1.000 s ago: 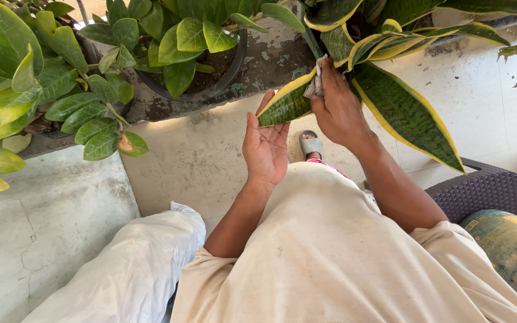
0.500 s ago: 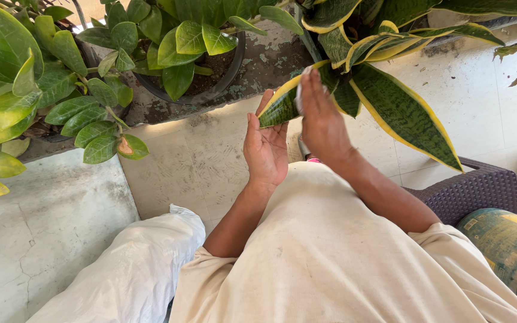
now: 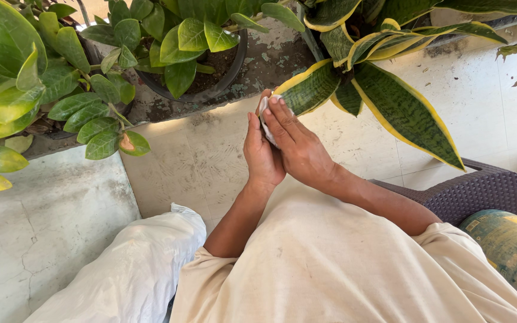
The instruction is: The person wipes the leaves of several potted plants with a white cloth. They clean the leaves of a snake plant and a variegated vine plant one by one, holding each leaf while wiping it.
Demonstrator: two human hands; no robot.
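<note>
Two hands meet at the tip of one long, stiff, dark green leaf with a yellow margin [image 3: 309, 87], and the head view, the only one, shows it plainly. The left hand [image 3: 263, 157] lies flat and open beneath the tip, palm up, fingers straight, backing the blade without closing on it. The right hand [image 3: 297, 143] lies over it from above, its fingers pressing a small white cloth [image 3: 265, 116] against the upper face of the leaf, so the tip sits sandwiched in this two-handed grip. Most of the cloth is hidden under the fingers.

Above the grip the leaf runs up and right to the variegated plant [image 3: 384, 48] it belongs to; a broader leaf of the same plant [image 3: 405, 113] hangs just right of the grip. Up and left of it stands a dark round pot with glossy oval green leaves [image 3: 192, 54] on a weathered ledge [image 3: 270, 60].

Wiping well here seems to call for an even, light squeeze: the lower palm should carry the blade so the upper fingers can slide along its length rather than across. Too hard a pull could crease the leaf or tug at its base. Below the grip lie pale floor tiles [image 3: 198, 161]; a woven brown seat [image 3: 474, 191] shows to the lower right.
</note>
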